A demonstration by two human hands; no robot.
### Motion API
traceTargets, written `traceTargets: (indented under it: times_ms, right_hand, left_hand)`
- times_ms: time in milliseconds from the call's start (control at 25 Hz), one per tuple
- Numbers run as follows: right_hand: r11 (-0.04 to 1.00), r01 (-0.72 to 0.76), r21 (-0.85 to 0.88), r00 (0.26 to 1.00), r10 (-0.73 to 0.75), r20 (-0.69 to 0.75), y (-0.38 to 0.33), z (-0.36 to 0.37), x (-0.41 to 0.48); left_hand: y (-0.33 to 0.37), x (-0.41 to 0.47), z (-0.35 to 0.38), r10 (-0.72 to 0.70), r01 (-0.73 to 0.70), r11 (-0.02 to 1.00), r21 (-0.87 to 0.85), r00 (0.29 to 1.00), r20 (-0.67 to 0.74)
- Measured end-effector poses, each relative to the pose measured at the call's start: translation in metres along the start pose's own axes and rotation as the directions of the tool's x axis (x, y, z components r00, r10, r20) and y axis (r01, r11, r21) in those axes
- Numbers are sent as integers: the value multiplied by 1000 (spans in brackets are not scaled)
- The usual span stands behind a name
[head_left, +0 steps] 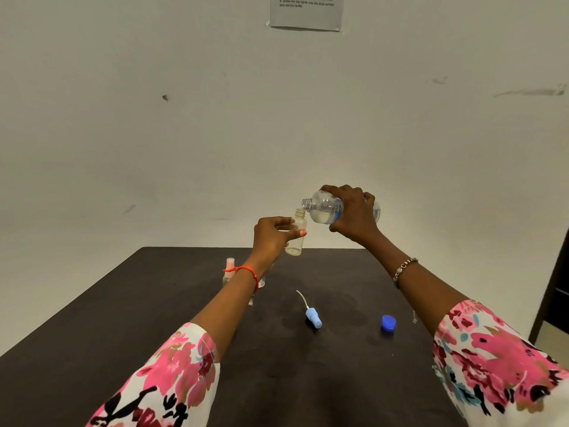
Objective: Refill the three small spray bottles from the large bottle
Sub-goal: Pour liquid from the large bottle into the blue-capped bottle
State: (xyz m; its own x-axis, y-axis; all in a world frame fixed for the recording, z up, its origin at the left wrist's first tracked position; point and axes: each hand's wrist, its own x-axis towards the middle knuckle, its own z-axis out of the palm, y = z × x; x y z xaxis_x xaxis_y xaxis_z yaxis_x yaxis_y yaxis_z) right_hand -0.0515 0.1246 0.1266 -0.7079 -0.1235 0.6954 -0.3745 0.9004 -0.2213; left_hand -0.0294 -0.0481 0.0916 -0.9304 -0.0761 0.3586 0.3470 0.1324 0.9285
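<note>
My left hand (272, 234) grips a small clear spray bottle (297, 238), uncapped and upright, held above the table's far edge. My right hand (354, 211) holds the large clear bottle (324, 209) tipped sideways, its open threaded neck just over the small bottle's mouth. Some liquid lies in the large bottle's lower side. A light-blue spray head with its white tube (311, 314) lies on the dark table (123, 318). A blue cap (388, 322) lies to its right. A pink-capped small spray bottle (229, 271) stands behind my left wrist, partly hidden.
Another clear item sits half hidden behind my left forearm. A pale wall rises close behind the table, with a printed sheet (306, 12) at the top. A dark door edge (554, 288) stands at the right.
</note>
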Motion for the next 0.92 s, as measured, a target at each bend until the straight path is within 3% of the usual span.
traceTargets:
  times_ms: [920]
  right_hand:
    - [998, 44, -47, 999, -44, 8, -4, -4, -2]
  left_hand:
    - [-4, -4, -1, -2, 2, 1000, 18, 1000, 10]
